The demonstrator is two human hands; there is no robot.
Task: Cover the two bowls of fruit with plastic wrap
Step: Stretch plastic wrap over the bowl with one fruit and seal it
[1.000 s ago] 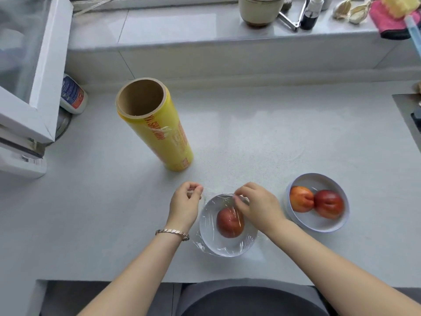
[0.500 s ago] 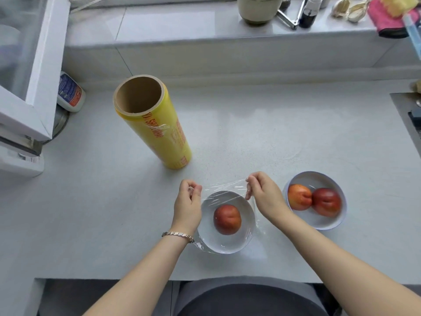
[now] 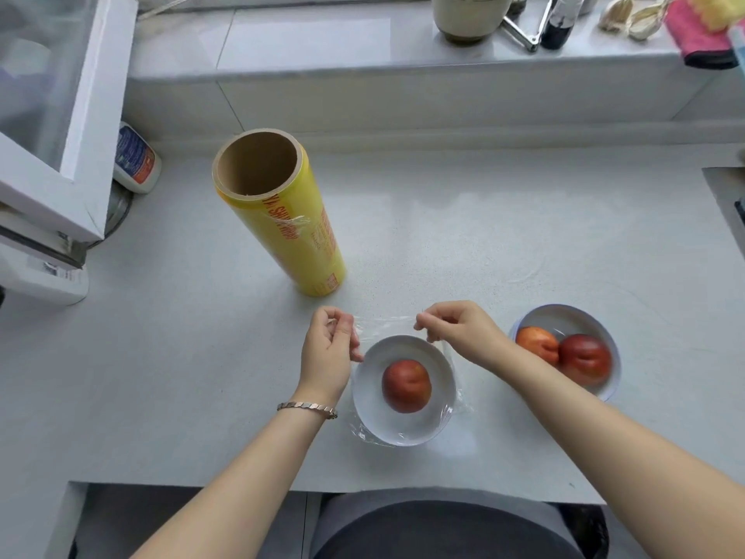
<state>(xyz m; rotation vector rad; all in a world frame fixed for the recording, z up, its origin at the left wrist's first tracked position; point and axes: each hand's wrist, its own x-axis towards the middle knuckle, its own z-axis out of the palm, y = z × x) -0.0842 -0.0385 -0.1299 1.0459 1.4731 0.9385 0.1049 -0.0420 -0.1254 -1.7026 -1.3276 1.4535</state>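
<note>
Over near bowl [image 3: 404, 391], hands pinch wrap [image 3: 383, 324].

Red-orange lettering ran down the yellow roll of plastic wrap [image 3: 290, 232], upside down and slanted. A few capitals that looked like "SH" showed, but no whole word could be read. A small red-framed panel near the roll's foot was too small to make out. Left of the roll, a white bottle [image 3: 136, 159] bore a blue and red label, its print blurred. Farther left of the roll, a sticker on the white appliance [image 3: 40, 284] carried tiny, unreadable marks.
</note>
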